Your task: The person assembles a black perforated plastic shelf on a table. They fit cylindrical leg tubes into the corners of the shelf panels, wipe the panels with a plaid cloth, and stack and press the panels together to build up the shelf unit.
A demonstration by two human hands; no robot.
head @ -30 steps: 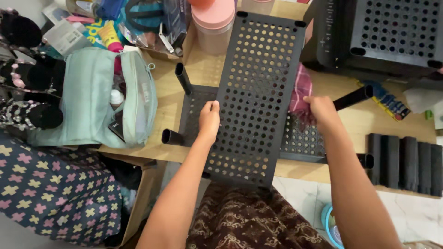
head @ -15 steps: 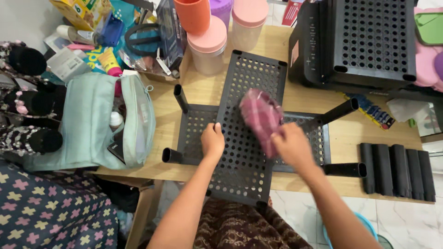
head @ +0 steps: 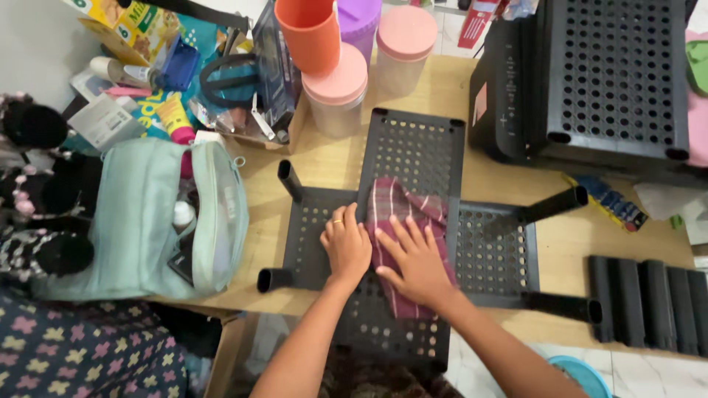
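Hands lie flat, grips open: right hand point(head: 417, 262) presses a plaid cloth point(head: 402, 221) on the black perforated panel point(head: 413, 151); left hand point(head: 345, 247) at its nine o'clock.

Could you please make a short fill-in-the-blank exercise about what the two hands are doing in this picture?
1. The right hand presses flat on a plaid ____.
2. The left hand wears a ____ on one finger.
3. The black perforated panel lies on a ____ table.
4. The mint green bag lies to the ____ of both hands.

Missing words: cloth; ring; wooden; left
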